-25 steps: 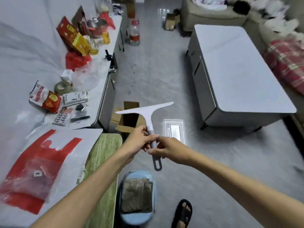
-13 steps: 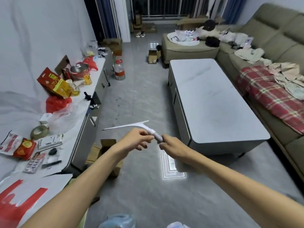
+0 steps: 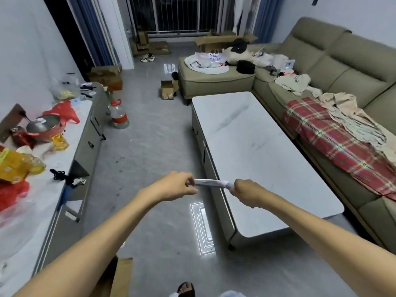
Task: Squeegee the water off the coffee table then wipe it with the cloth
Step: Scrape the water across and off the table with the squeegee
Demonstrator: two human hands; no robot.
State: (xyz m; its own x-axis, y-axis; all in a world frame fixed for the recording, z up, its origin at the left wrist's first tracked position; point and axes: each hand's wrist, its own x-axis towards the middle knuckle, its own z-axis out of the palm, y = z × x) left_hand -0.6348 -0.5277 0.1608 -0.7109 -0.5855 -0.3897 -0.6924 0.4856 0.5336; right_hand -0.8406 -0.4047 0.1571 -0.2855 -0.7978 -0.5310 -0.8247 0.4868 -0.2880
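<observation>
The white squeegee [image 3: 211, 183] lies almost flat between my two hands, just left of the coffee table's near left edge. My right hand [image 3: 248, 192] is closed around its handle. My left hand [image 3: 173, 186] pinches the blade end. The coffee table [image 3: 257, 151] has a white marble-look top with faint grey streaks and stands to the right in front of me. No cloth for wiping is in view.
A long low cabinet [image 3: 64, 168] cluttered with bags, a pot and packets runs along the left wall. An olive sofa [image 3: 342, 82] with a red plaid blanket and clothes sits right of the table. A water bottle [image 3: 118, 114] and cardboard boxes stand on the grey floor.
The view has lifted from the floor to the room. The squeegee has swung from upright to nearly flat and moved right toward the table; my left hand shifted from handle to blade end.
</observation>
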